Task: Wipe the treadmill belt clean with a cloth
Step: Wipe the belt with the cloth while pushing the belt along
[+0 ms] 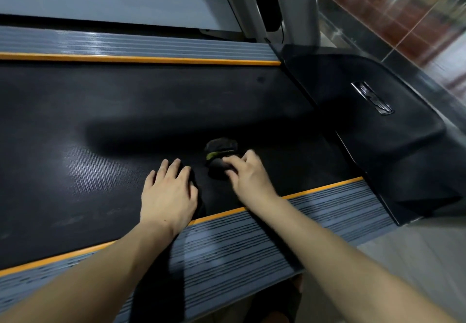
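Black textured treadmill belt [126,120] across the middle, an orange strip [141,59] and a grey ribbed side rail [126,42] along its far edge, the same orange edging and a second ribbed rail [252,247] along the near edge. Left hand [169,191] flat on the belt near the close edge, palm down, fingers spread and extended, gripping nothing; something dark just under its right side, too dim to make out. Just beside it, right hand [248,173] blurred, fingers curled down onto a bunched dark cloth [220,149] with a small yellowish patch, lying on the belt toward its front end. Whether gripped or only pressed, cannot tell. Further right, glossy black motor cover [378,126] with a small silver badge [373,98]. Grey upright posts [239,2] beyond. Reddish tiled wall [408,12] at far right.
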The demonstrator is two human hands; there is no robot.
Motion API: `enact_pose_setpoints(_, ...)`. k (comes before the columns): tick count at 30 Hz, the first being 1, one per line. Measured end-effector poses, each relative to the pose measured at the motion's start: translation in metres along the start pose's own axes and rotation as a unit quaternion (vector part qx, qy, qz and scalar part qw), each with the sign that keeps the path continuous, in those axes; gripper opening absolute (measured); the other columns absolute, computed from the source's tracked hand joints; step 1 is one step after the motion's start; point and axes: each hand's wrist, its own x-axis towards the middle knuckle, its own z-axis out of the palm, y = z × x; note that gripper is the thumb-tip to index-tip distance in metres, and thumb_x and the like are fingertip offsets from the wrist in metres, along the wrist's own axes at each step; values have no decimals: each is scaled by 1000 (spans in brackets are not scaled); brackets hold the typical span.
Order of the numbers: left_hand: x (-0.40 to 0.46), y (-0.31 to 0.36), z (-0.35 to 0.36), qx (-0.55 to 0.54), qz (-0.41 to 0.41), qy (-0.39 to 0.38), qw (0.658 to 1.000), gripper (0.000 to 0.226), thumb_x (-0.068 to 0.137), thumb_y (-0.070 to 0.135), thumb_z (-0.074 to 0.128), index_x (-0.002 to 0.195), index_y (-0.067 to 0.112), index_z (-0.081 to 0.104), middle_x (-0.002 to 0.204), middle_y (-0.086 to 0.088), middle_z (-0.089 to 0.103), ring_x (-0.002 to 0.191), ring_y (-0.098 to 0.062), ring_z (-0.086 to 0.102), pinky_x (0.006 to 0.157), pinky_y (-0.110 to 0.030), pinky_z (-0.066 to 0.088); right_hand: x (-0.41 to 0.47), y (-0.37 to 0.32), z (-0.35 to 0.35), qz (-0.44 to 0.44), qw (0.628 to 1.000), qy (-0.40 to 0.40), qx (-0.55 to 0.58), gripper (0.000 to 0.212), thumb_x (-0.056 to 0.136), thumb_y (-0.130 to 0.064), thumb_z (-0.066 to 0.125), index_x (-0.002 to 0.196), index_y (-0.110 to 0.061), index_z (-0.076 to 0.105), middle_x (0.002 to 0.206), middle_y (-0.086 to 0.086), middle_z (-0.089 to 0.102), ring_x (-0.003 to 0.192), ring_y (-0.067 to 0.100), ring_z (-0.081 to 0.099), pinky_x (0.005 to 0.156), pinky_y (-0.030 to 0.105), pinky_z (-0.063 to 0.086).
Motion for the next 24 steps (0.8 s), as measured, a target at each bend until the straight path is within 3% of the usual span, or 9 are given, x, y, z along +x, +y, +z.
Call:
enact_pose_setpoints(2,0,0,0,-3,3,1,1000,49,97,40,38,142,26,52,160,0,38,153,-22,22,122,-44,22,23,40,-13,23,999,27,-32,31,85,-12,70,114,-21,71,95,15,50,86,37,54,78,38,50)
enact_pose_setpoints(5,0,1,-1,-2,5,7,1000,50,98,40,37,143,26,51,161,0,37,153,-22,21,123,-44,21,52,103,-38,166,980,62,-86,26,92,-20,62,118,-22,68,105,17,49,96,41,56,88,41,51)
enact_pose_setpoints(7,1,2,-1,-6,5,8,1000,49,98,40,38,143,25,52,160,0,38,153,-23,23,122,-45,23,50,107,-42,208,973,62,-79,26,95,-24,61,120,-23,67,108,16,49,95,40,58,89,43,52)
enact_pose_setpoints(10,2,3,-1,-6,3,4,1000,48,97,40,38,141,26,53,159,0,39,152,-22,23,122,-45,24,20,49,-22,144,988,37,-32,27,90,-26,68,117,-25,69,103,16,54,88,40,59,83,42,53)
enact_pose_setpoints(13,0,3,-1,-1,2,1,1000,48,95,40,40,139,26,54,159,-1,40,152,-23,24,121,-44,25,-20,-12,0,36,999,-36,9,28,91,-24,67,119,-28,65,103,9,49,92,30,54,82,37,48)
enact_pose_setpoints(17,-1,3,-1,2,6,14,1000,46,96,38,43,138,25,56,158,-2,42,152,-23,26,121,-43,26,-8,37,-22,-17,994,-104,7,31,90,-18,65,120,-26,59,102,3,42,96,28,52,86,36,47)
enact_pose_setpoints(20,0,2,0,5,26,18,1000,45,96,36,43,137,24,57,157,-2,44,151,-22,29,121,-43,28,10,130,-59,94,991,-55,-76,32,90,-12,60,121,-17,55,110,17,49,98,40,56,85,44,50)
enact_pose_setpoints(24,0,2,1,-4,27,15,1000,45,96,36,42,137,24,58,156,-2,45,151,-22,29,120,-43,29,4,196,-92,325,940,32,-101,27,97,-16,54,122,-12,43,121,25,44,102,45,52,86,44,44)
